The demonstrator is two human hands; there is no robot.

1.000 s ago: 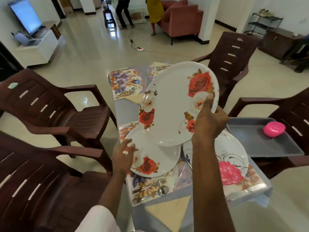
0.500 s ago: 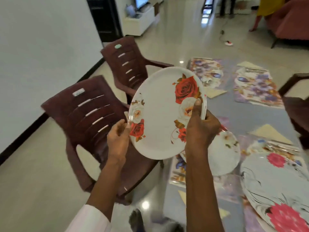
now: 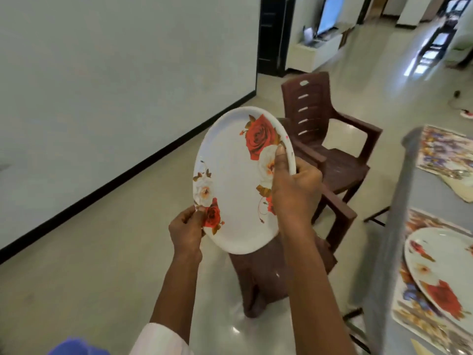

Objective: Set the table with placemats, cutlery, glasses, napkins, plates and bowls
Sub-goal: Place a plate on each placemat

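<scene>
I hold a white plate with red roses (image 3: 235, 185) tilted upright in front of me, over the floor and left of the table. My left hand (image 3: 185, 230) pinches its lower left rim. My right hand (image 3: 294, 190) grips its right rim, thumb on the face. On the grey table (image 3: 399, 213) at the right, a second rose plate (image 3: 440, 275) lies on a floral placemat (image 3: 409, 319). Another floral placemat (image 3: 445, 152) with cutlery lies farther along.
Two brown plastic chairs (image 3: 330, 139) stand between me and the table, one right under the plate. A white wall with black skirting fills the left. A yellow napkin corner (image 3: 463, 190) shows at the right edge. Shiny open floor lies below.
My view has swung left, so the table slid to the right edge. The plate stays in both hands, and my left hand now pinches its lower rim.
</scene>
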